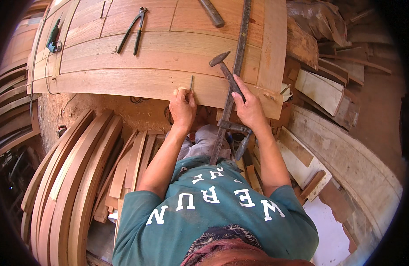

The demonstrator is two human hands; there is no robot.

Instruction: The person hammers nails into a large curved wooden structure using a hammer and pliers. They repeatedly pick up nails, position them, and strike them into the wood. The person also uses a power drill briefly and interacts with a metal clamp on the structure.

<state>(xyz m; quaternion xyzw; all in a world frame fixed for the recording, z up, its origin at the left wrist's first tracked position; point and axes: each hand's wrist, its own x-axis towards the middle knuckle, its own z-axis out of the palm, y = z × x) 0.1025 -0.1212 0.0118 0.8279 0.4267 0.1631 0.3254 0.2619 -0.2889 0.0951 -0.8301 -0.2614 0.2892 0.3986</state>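
Observation:
My left hand (183,106) is closed at the near edge of a large wooden panel (120,76), its fingers pinching a thin grey metal rod (192,83) that looks like a nail. The rod points up the picture; whether its tip touches the wood I cannot tell. In my right hand (249,106) is a hammer (226,68), gripped by its handle, with the dark head to the right of the rod. Directly beneath the hammer a long steel bar clamp (240,53) crosses the panel, its sliding jaw and handle hanging off the near edge beside my right forearm.
Pincers (137,33) with dark handles lie on the panel, left of a dark metal bar (212,13). A corded green drill (54,37) rests at the far left. Curved timber pieces (71,177) are stacked low on the left; boards (322,91) lie along the right.

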